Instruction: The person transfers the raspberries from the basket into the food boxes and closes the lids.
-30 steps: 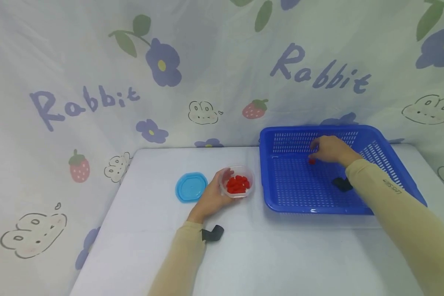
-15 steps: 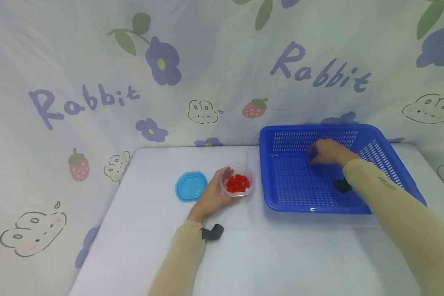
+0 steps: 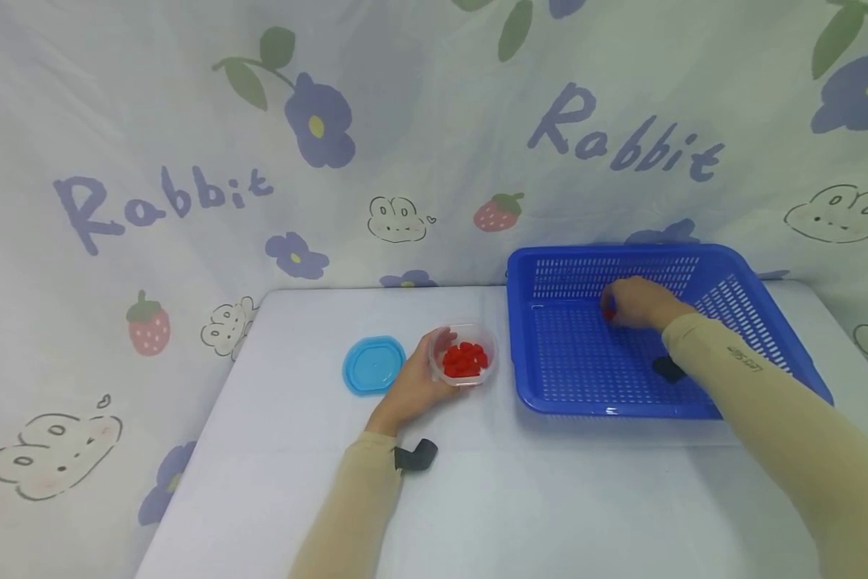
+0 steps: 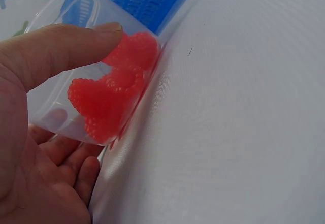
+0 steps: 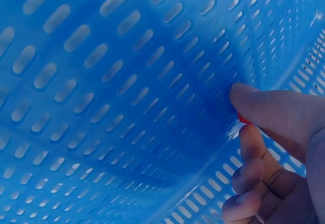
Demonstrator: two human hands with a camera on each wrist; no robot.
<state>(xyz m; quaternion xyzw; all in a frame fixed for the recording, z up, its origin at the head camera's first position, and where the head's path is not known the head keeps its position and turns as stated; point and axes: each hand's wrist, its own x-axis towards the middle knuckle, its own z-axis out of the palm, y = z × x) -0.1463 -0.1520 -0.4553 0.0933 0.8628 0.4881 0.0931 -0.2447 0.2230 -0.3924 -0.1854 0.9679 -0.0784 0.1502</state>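
Note:
My left hand (image 3: 413, 392) holds a clear plastic tub (image 3: 493, 344) on the white table, its thumb against the wall in the left wrist view. Several red raspberries (image 4: 104, 102) lie in the bottom of the tub. Inside the blue basket (image 3: 518, 374), my right hand (image 3: 642, 302) pinches a small red raspberry (image 5: 245, 118) between thumb and index finger. Most of that berry is covered by the fingers, while the other fingers curl loosely below. A light blue lid (image 3: 374, 366) lies beside the left hand.
Slotted walls surround the right hand within the basket, which stands at the right against a printed curtain (image 3: 434, 121). Black straps are at the wrists, the left wrist strap (image 3: 416, 456) resting near the table surface.
The right hand has shifted slightly left and nearer; the raspberry first showed below its fingertips and is now mostly hidden between them. The left hand and tub have stayed put.

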